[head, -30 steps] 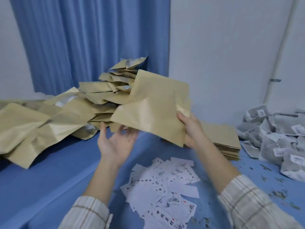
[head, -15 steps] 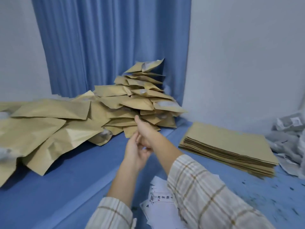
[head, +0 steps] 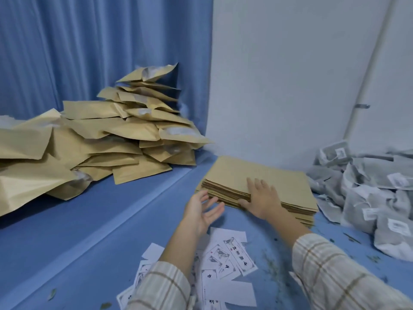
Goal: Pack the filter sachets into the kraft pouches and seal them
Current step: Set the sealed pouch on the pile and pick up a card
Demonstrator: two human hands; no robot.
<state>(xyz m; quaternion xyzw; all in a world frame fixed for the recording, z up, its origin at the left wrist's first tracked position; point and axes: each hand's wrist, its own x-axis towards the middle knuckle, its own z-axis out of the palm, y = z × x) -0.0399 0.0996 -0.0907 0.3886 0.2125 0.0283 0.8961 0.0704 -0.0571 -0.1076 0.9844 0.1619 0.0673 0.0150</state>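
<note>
Right hand [head: 262, 201] flat on pouch stack [head: 283, 182] edge; left hand [head: 201, 211] beside.

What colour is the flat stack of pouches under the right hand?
Kraft brown, plain; the flat stack of pouches under the right hand shows in the head view.

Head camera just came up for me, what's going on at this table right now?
A person is packing filter sachets into kraft pouches. Their right hand rests flat on the neat stack of empty kraft pouches, thumb at its near edge, likely about to take one. The left hand hovers open beside the stack, holding nothing. Filled pouches are heaped at the left by the curtain, grey sachets are piled at the right, and printed labels lie scattered near the person.
</note>
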